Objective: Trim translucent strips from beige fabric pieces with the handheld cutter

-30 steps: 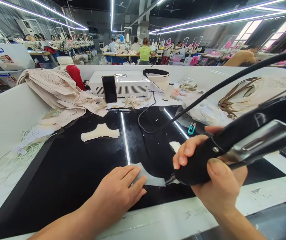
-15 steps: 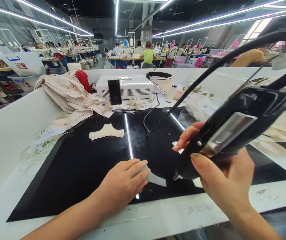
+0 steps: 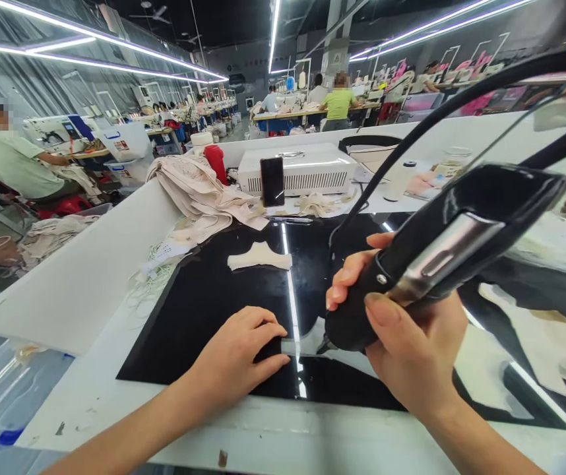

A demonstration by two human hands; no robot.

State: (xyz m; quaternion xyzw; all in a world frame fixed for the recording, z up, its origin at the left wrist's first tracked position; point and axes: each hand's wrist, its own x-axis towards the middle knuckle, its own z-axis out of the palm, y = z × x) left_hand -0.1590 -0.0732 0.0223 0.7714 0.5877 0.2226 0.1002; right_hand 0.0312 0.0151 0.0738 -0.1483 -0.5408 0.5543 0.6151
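Observation:
My right hand (image 3: 411, 343) is wrapped around a black handheld corded tool (image 3: 441, 244) with a metal lever on its side. Its narrow tip points down at a thin, pale translucent curved piece (image 3: 307, 342) on the shiny black mat (image 3: 204, 330). My left hand (image 3: 236, 356) lies palm down at the left end of that piece. Thumb and fingers are apart there, with fingertips at its edge. Farther back on the mat is a cream fabric piece (image 3: 259, 256). My right hand and the tool hide the right part of the translucent piece.
A white vented box (image 3: 303, 175) stands behind the mat, a phone (image 3: 272, 181) against it. Beige fabric (image 3: 204, 191) is heaped at the back left. Cream pieces (image 3: 530, 336) lie at the right. The tool's thick cable (image 3: 441, 109) arches overhead. A co-worker (image 3: 10, 158) sits at the far left.
The view has turned left, so the table appears farther right. The tool's tip has come over the translucent piece. My left hand has moved to that piece's left end, its thumb now showing.

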